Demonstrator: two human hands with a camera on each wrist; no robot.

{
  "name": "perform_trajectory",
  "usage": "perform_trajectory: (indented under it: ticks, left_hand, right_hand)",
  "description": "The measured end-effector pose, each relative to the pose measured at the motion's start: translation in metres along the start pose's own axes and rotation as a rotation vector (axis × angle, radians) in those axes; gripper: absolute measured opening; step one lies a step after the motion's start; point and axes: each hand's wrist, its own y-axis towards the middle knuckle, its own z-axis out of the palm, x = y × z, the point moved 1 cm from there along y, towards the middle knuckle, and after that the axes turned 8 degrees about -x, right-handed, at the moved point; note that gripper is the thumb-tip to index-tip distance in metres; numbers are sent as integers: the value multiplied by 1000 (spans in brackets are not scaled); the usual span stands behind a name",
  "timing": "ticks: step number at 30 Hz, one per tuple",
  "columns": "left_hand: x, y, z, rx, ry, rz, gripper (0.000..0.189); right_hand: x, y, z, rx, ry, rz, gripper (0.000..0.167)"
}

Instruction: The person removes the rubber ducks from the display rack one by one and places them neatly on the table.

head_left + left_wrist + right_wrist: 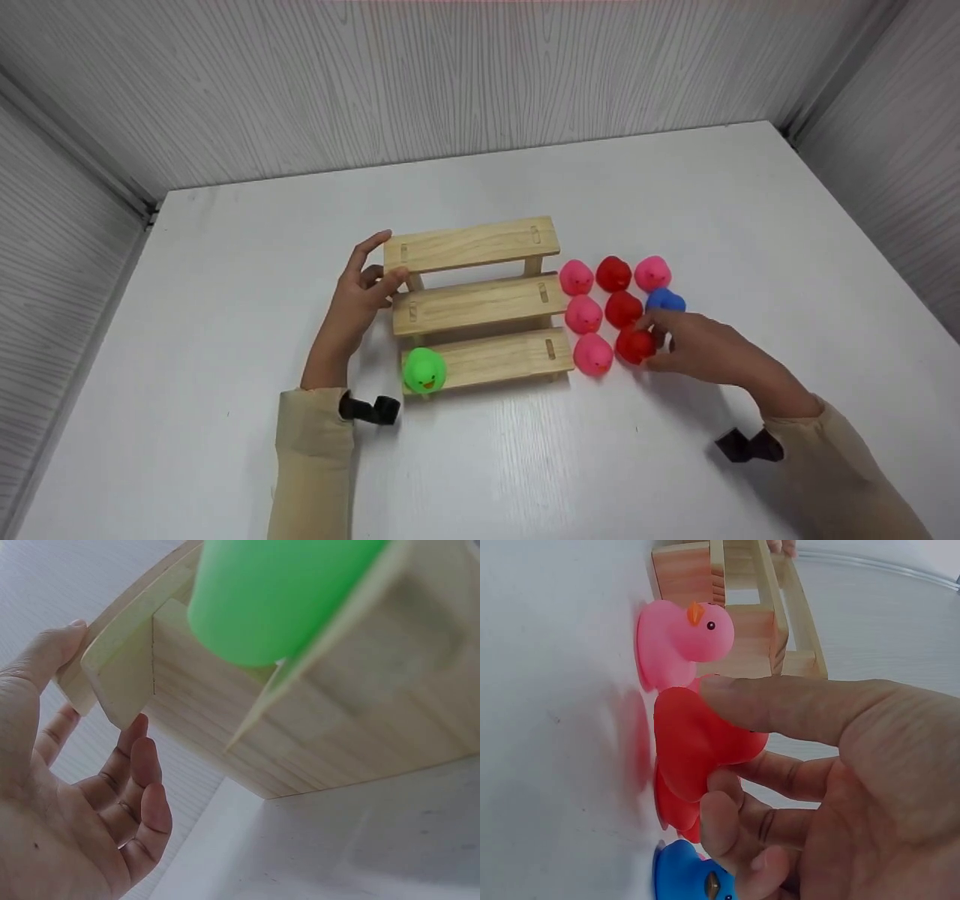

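A three-step wooden shelf (480, 300) stands on the table. My left hand (365, 289) holds the left end of its top board between thumb and fingers, and the left wrist view shows the remaining fingers curled beneath. On the bottom step's left end sits a green rubber duck (425, 370), which looms close in the left wrist view. My right hand (705, 349) pinches a red rubber duck (697, 739) by thumb and fingertips, at the front of the duck group. In the right wrist view the duck appears tilted, close over the white table.
Right of the shelf stand several pink ducks (583, 314), two other red ducks (614, 274) and a blue duck (666, 300), in close rows. The blue one is just behind my right hand. Pale wood-grain panels (465, 75) enclose the white table (487, 465) at back and sides.
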Motion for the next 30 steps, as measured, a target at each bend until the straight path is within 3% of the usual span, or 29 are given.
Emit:
perform_trajectory:
  ticks: [8,20,30]
  left_hand:
    - [0,0,-1,4,-25,3,61]
    - [-1,1,-1,-3,25,-4,63]
    - [0,1,0,-2,16,-3,62]
  right_hand:
    - [-1,4,1,14,-22,0,54]
    - [-4,6,4,34,-37,11,54]
    - [-1,-5,-8,-23,-24,-21,54]
